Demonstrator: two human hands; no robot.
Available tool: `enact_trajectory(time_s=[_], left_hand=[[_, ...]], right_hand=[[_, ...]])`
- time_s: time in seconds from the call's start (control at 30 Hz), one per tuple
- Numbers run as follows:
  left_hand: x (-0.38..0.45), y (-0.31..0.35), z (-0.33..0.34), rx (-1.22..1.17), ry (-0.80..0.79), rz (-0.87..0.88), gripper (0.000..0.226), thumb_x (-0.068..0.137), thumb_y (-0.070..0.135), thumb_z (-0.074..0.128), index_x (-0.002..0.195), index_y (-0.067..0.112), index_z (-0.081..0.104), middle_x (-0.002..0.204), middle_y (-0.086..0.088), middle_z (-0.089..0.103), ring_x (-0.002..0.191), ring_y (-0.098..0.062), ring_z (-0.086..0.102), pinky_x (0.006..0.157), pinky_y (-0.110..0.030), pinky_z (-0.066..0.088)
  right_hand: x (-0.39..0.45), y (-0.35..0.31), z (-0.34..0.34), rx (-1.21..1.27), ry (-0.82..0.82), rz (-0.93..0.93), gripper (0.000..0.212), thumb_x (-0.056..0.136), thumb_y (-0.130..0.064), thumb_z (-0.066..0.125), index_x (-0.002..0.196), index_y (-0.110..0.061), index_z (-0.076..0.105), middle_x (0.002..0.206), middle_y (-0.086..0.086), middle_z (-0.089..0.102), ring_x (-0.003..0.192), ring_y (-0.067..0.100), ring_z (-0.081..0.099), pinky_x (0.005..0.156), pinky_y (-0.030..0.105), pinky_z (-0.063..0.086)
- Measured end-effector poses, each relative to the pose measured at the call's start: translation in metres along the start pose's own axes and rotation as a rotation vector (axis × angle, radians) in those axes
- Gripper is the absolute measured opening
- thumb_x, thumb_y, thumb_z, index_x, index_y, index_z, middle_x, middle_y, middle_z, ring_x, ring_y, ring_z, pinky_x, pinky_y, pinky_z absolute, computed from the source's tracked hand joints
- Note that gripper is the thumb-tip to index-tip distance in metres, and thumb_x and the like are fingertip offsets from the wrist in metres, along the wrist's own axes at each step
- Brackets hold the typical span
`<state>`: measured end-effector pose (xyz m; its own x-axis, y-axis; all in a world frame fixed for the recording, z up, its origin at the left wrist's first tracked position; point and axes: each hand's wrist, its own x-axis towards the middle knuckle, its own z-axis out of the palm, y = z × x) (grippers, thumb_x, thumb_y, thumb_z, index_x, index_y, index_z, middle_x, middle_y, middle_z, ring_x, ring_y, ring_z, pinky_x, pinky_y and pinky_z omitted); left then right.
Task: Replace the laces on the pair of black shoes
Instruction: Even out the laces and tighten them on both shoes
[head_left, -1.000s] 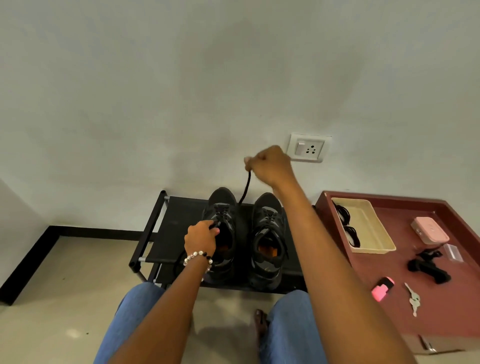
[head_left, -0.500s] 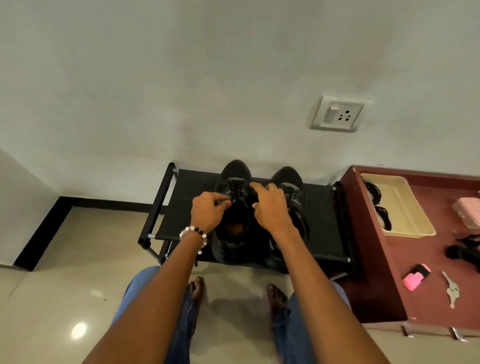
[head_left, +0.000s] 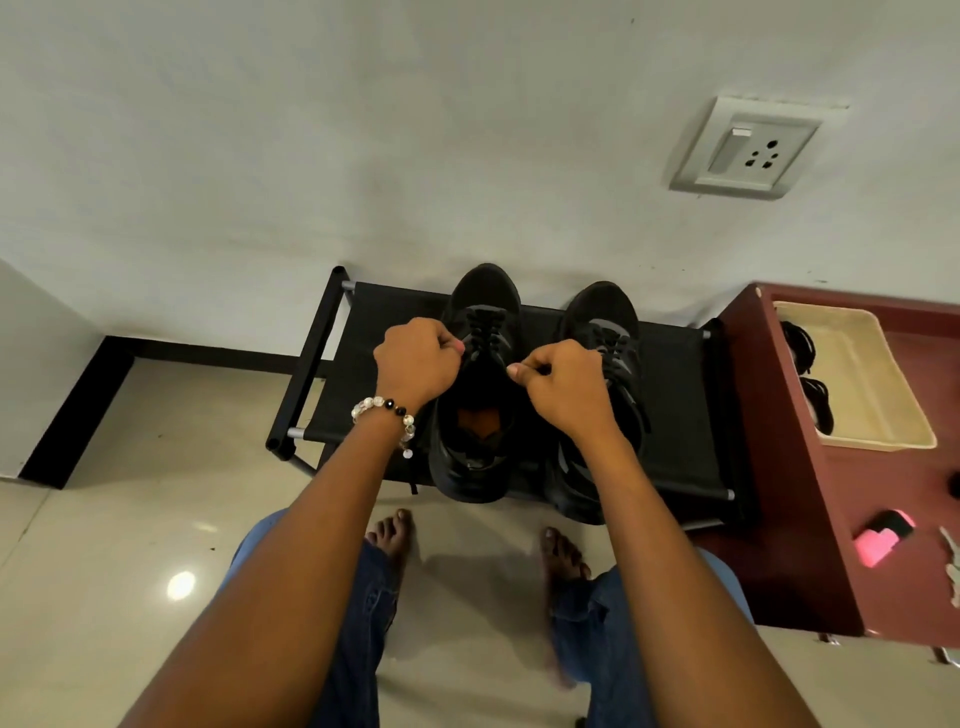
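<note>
Two black shoes stand side by side on a low black rack (head_left: 358, 358), toes toward the wall. Over the left shoe (head_left: 480, 395) both hands work at the lacing. My left hand (head_left: 415, 361), with a bead bracelet on the wrist, pinches the black lace (head_left: 485, 325) at the shoe's left side. My right hand (head_left: 563, 384) pinches the lace at its right side and partly covers the right shoe (head_left: 605, 317). A loose lace end (head_left: 413, 480) hangs off the rack's front edge.
A dark red cabinet top (head_left: 857, 488) stands right of the rack, with a cream tray (head_left: 872, 374) holding black laces, a pink object (head_left: 878, 540) and keys. A wall socket (head_left: 745, 148) sits above. My bare feet and jeans are on the tiled floor below.
My right hand came down from holding the lace high near the socket to the left shoe's eyelets. Both hands now pinch the lace on either side. The camera tilted down and closer.
</note>
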<state>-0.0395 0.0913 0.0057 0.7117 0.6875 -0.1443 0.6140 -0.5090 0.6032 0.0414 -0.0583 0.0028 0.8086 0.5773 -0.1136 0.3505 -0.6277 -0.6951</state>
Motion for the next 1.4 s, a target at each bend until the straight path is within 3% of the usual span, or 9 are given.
enact_trajectory(time_s=[0.1, 0.33, 0.57, 0.77, 0.9, 1.0, 1.13, 1.27, 1.4], left_hand=[[-0.001, 0.001, 0.000, -0.021, 0.014, -0.056, 0.029, 0.096, 0.023, 0.054, 0.088, 0.000, 0.070, 0.091, -0.012, 0.070, 0.086, -0.027, 0.065, 0.077, -0.035, 0.052], [0.003, -0.008, -0.001, -0.400, 0.005, -0.284, 0.020, 0.095, 0.012, 0.058, 0.087, -0.003, 0.068, 0.082, -0.005, 0.064, 0.072, -0.020, 0.071, 0.069, -0.041, 0.061], [-0.001, -0.020, -0.015, -0.276, -0.210, -0.183, 0.012, 0.094, 0.017, 0.061, 0.086, 0.011, 0.068, 0.088, -0.011, 0.070, 0.081, -0.023, 0.070, 0.068, -0.035, 0.060], [0.003, -0.016, -0.010, -0.257, -0.140, -0.245, 0.019, 0.091, 0.017, 0.064, 0.083, 0.002, 0.070, 0.081, -0.013, 0.072, 0.071, -0.024, 0.072, 0.068, -0.039, 0.061], [0.003, -0.016, -0.010, -0.204, -0.118, -0.167, 0.017, 0.092, 0.021, 0.064, 0.084, 0.009, 0.071, 0.077, -0.007, 0.070, 0.068, -0.020, 0.071, 0.072, -0.034, 0.059], [0.004, -0.019, -0.024, -0.289, -0.159, -0.155, 0.015, 0.093, 0.021, 0.064, 0.088, 0.010, 0.072, 0.082, -0.003, 0.066, 0.070, -0.016, 0.059, 0.066, -0.027, 0.050], [-0.001, -0.018, -0.040, -0.397, -0.341, -0.263, 0.028, 0.092, 0.032, 0.063, 0.084, 0.007, 0.074, 0.059, 0.005, 0.060, 0.055, -0.010, 0.045, 0.058, -0.025, 0.045], [0.000, -0.012, -0.052, -0.634, -0.349, -0.225, 0.028, 0.091, 0.033, 0.064, 0.079, 0.009, 0.072, 0.062, 0.003, 0.056, 0.059, -0.012, 0.049, 0.061, -0.027, 0.049], [0.001, -0.004, -0.056, -0.889, -0.284, -0.181, 0.024, 0.093, 0.029, 0.062, 0.079, 0.011, 0.070, 0.072, 0.002, 0.065, 0.063, -0.012, 0.056, 0.061, -0.028, 0.049]], right_hand=[[0.001, 0.001, 0.003, 0.111, 0.026, 0.101, 0.022, 0.089, -0.018, 0.069, 0.081, 0.001, 0.074, 0.076, 0.011, 0.070, 0.066, 0.011, 0.058, 0.061, 0.016, 0.041], [0.010, 0.017, 0.014, 0.268, 0.119, 0.247, 0.024, 0.086, -0.009, 0.070, 0.078, 0.013, 0.066, 0.081, 0.022, 0.070, 0.072, 0.013, 0.068, 0.071, 0.046, 0.061], [0.007, 0.014, 0.009, 0.198, 0.098, 0.134, 0.020, 0.091, -0.017, 0.067, 0.079, -0.002, 0.073, 0.078, 0.010, 0.071, 0.076, 0.020, 0.069, 0.079, 0.041, 0.059], [0.015, 0.015, 0.015, 0.308, 0.140, 0.270, 0.020, 0.087, -0.011, 0.069, 0.073, 0.004, 0.072, 0.074, 0.011, 0.071, 0.074, 0.023, 0.070, 0.075, 0.042, 0.061], [0.012, 0.013, 0.008, 0.176, 0.125, 0.155, 0.025, 0.091, -0.016, 0.066, 0.076, 0.003, 0.070, 0.075, 0.013, 0.070, 0.071, 0.018, 0.067, 0.074, 0.030, 0.056], [0.008, 0.009, 0.000, 0.244, 0.092, 0.120, 0.019, 0.092, -0.024, 0.066, 0.080, -0.009, 0.072, 0.072, 0.003, 0.069, 0.067, 0.010, 0.064, 0.067, 0.020, 0.048], [0.009, 0.003, -0.010, 0.502, 0.013, 0.204, 0.027, 0.087, -0.032, 0.072, 0.072, -0.010, 0.070, 0.059, -0.001, 0.060, 0.054, 0.007, 0.055, 0.062, 0.022, 0.048], [0.007, -0.003, -0.026, 0.616, -0.054, 0.167, 0.031, 0.088, -0.031, 0.070, 0.081, -0.001, 0.072, 0.057, -0.001, 0.056, 0.054, 0.007, 0.049, 0.060, 0.021, 0.047], [0.011, -0.008, -0.032, 0.618, -0.052, 0.063, 0.013, 0.089, -0.019, 0.070, 0.087, -0.007, 0.072, 0.062, -0.006, 0.063, 0.058, 0.002, 0.055, 0.063, 0.017, 0.048]])
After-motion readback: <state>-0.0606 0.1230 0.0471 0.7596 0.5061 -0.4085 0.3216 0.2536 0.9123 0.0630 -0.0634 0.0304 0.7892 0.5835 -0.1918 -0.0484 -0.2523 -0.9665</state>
